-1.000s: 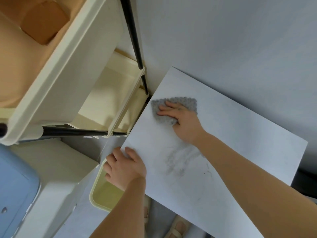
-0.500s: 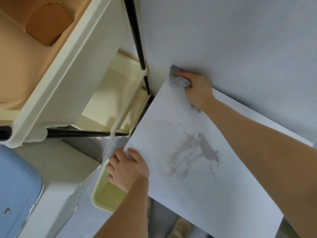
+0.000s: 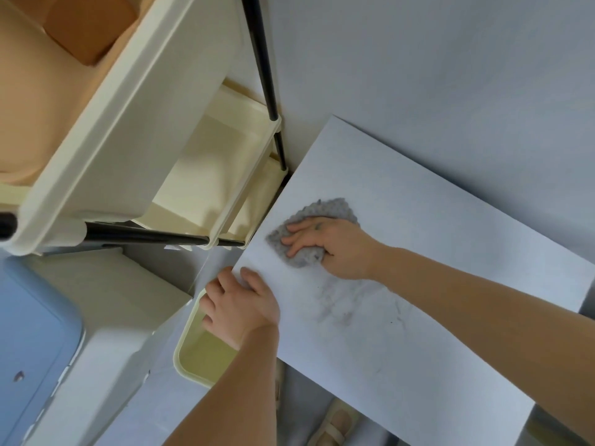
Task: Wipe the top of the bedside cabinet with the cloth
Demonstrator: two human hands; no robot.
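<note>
The white top of the bedside cabinet (image 3: 434,239) fills the right half of the view, tilted, with its back edge against the wall. A grey, nubbly cloth (image 3: 325,212) lies near its left edge. My right hand (image 3: 335,246) presses the cloth flat, fingers spread over it and thumb tucked at its near side. A smeared grey stain (image 3: 347,304) shows on the top just below that hand. My left hand (image 3: 241,304) rests on the cabinet's near left corner, fingers curled over the edge.
A cream tiered cart (image 3: 206,175) with black poles (image 3: 267,88) stands close to the cabinet's left side. A pale yellow bin (image 3: 193,358) sits under my left hand. A blue and white box (image 3: 38,349) is at lower left. Sandalled feet (image 3: 335,426) show below.
My right hand has swept the cloth from the cabinet's far back corner down to the left edge. The dark wet mark has been smeared fainter. The left hand has stayed on the corner.
</note>
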